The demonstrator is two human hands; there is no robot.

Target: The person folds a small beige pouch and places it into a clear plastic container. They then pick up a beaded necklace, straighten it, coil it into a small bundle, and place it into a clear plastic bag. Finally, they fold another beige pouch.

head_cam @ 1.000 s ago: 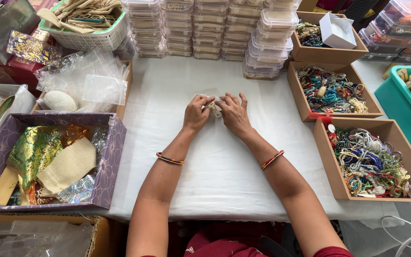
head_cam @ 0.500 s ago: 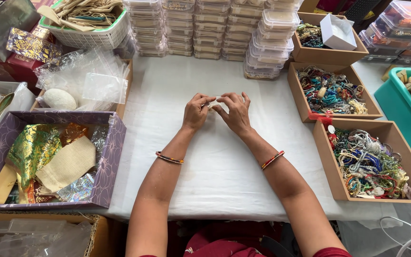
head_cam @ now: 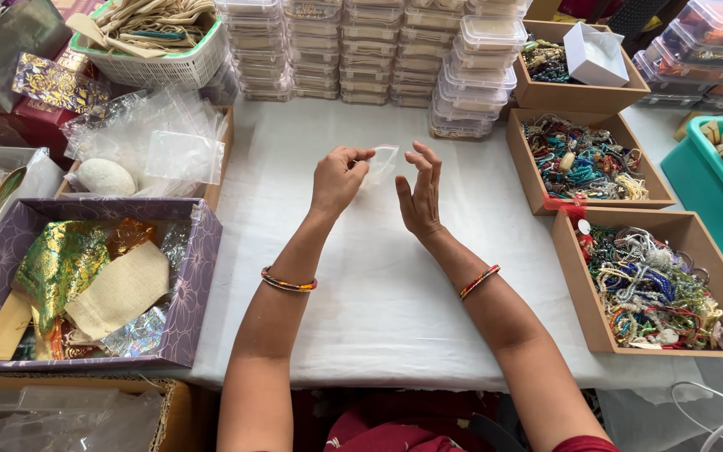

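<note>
My left hand (head_cam: 338,177) pinches a small clear plastic bag (head_cam: 382,161) by its edge, lifted a little above the white tablecloth (head_cam: 378,285). My right hand (head_cam: 420,194) hovers just right of the bag with its fingers spread and nothing in them. Both wrists carry thin beaded bangles.
Two cardboard trays of beaded bracelets (head_cam: 583,159) (head_cam: 650,285) lie on the right, with a teal bin (head_cam: 713,172) beyond. Stacks of clear plastic boxes (head_cam: 361,50) line the back. On the left are a purple box of fabric pouches (head_cam: 85,285), loose clear bags (head_cam: 161,138) and a basket (head_cam: 148,38).
My hands were pressed together over the bag low on the cloth; now they have lifted and parted. The left keeps the bag and the right has let go.
</note>
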